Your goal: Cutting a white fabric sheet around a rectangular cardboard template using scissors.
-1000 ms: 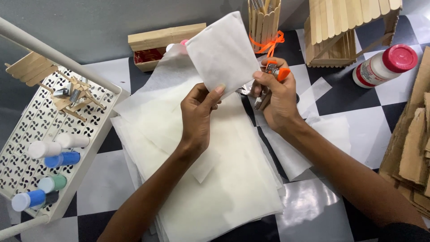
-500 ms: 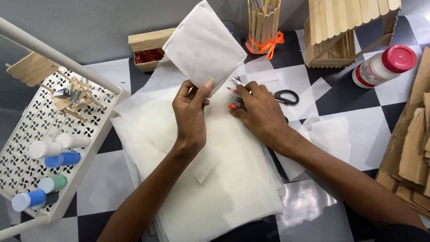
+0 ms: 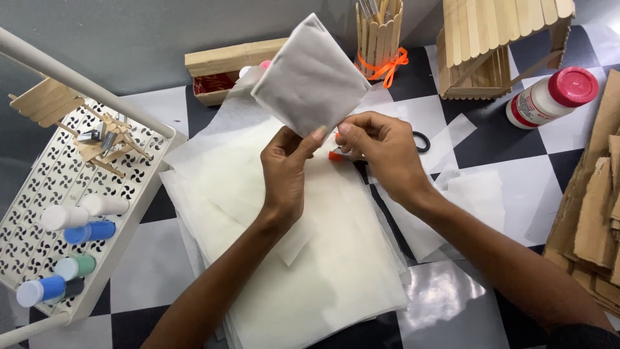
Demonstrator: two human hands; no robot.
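Observation:
My left hand (image 3: pixel 289 169) pinches the lower corner of a folded white paper square (image 3: pixel 310 76) and holds it up above the table. My right hand (image 3: pixel 381 150) meets it from the right, fingertips on the same corner of the paper. Under my right hand lie scissors (image 3: pixel 421 141) on the table, with an orange part showing by the thumb and a black handle loop behind the hand. Below both hands lies a stack of large white paper sheets (image 3: pixel 290 258).
A white perforated tray (image 3: pixel 39 213) at the left holds small paint bottles (image 3: pixel 87 231) and stick models. At the back stand a wooden box (image 3: pixel 219 64), a stick pen holder (image 3: pixel 378 32) and a stick house (image 3: pixel 497 45). A red-capped glue bottle (image 3: pixel 549 97) and cardboard scraps (image 3: pixel 594 213) lie at the right.
My right hand set the scissors down on the table and came over to the paper's corner. The left hand lowered the paper a little and turned it.

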